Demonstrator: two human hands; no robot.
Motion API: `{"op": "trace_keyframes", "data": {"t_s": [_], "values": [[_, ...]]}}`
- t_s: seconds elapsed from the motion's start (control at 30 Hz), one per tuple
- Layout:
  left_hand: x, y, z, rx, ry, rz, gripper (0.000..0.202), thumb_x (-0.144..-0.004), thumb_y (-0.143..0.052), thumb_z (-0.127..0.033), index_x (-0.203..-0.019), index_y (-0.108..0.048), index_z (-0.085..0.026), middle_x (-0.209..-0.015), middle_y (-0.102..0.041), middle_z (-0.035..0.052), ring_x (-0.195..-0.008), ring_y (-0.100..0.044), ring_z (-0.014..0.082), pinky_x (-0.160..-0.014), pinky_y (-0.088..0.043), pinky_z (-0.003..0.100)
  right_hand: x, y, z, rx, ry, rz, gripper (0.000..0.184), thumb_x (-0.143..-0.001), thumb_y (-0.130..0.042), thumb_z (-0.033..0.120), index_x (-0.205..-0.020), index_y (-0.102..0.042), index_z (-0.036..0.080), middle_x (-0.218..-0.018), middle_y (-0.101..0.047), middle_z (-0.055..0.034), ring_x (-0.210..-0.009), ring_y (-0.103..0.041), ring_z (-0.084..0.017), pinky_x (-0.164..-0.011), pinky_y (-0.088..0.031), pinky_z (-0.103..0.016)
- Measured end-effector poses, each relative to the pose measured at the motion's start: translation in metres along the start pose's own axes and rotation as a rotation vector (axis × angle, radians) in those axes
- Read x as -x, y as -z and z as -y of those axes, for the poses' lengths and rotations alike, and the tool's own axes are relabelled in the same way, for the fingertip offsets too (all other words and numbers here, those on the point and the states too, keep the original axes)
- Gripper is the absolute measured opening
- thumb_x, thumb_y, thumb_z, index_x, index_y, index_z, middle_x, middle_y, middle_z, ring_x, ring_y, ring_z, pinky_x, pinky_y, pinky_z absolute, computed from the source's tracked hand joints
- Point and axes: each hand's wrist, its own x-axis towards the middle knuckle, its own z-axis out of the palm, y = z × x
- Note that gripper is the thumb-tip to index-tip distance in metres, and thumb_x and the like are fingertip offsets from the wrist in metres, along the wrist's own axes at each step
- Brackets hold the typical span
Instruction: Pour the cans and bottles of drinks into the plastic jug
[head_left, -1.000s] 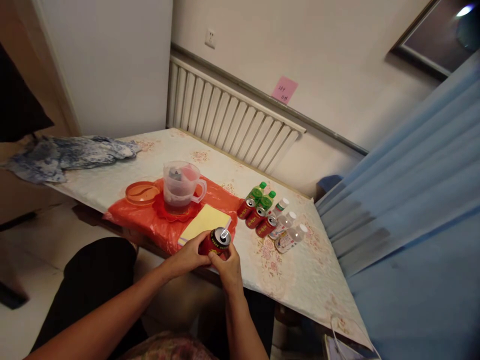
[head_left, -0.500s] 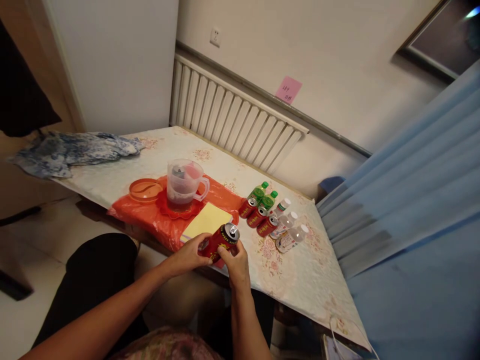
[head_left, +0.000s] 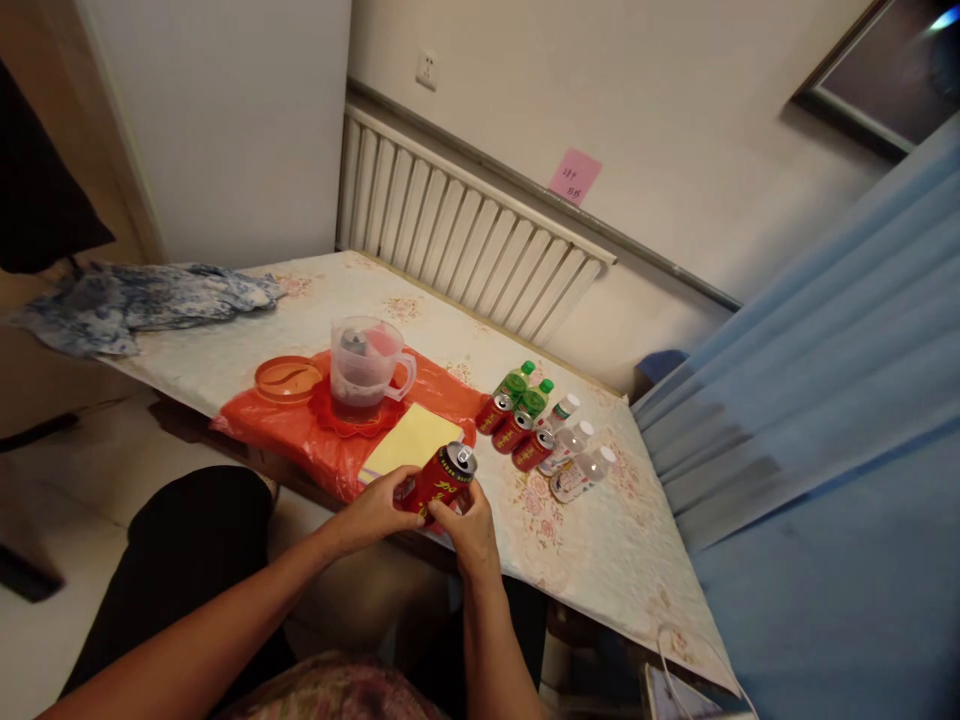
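Both my hands hold one red drink can over the table's near edge. My left hand wraps round its lower body from the left. My right hand grips it from the right, thumb by the rim. The can tilts away from me, its silver top with the pull tab facing up and to the right. Beyond it lies a yellow pad on a red plastic sheet.
A clear measuring jug stands on a red mat, an orange lid to its left. Three red cans, green-capped bottles and clear bottles sit in rows. Blue cloth lies far left; a blue curtain hangs right.
The can has tipped from nearly upright to leaning away, and both hands have shifted slightly right and up with it.
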Motion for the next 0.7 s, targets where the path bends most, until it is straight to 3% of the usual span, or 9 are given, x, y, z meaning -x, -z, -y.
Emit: {"op": "trace_keyframes", "data": {"t_s": [0.4,0.7], "values": [[-0.001,-0.011,-0.002,-0.012,0.001,-0.024,0.060,-0.064,-0.077,-0.030,-0.119,-0.056,-0.017,-0.109,-0.070,0.0055,-0.098,-0.066,0.0255,-0.085,-0.052,0.034,0.002,0.009,0.006,0.139,0.044,-0.064,0.039,-0.063,-0.073,0.023,-0.102,-0.066,0.019,-0.091,-0.074,-0.0005,-0.086,-0.068,-0.021,-0.078,-0.055,-0.029],[-0.003,-0.015,0.003,0.085,0.026,-0.029,0.063,-0.059,-0.080,-0.031,-0.116,-0.057,-0.017,-0.111,-0.070,0.0080,-0.100,-0.066,0.0278,-0.086,-0.052,0.037,0.001,0.010,0.000,0.060,0.019,-0.016,0.041,-0.062,-0.074,0.022,-0.102,-0.065,0.020,-0.095,-0.074,-0.0007,-0.087,-0.069,-0.020,-0.080,-0.055,-0.030]]}}
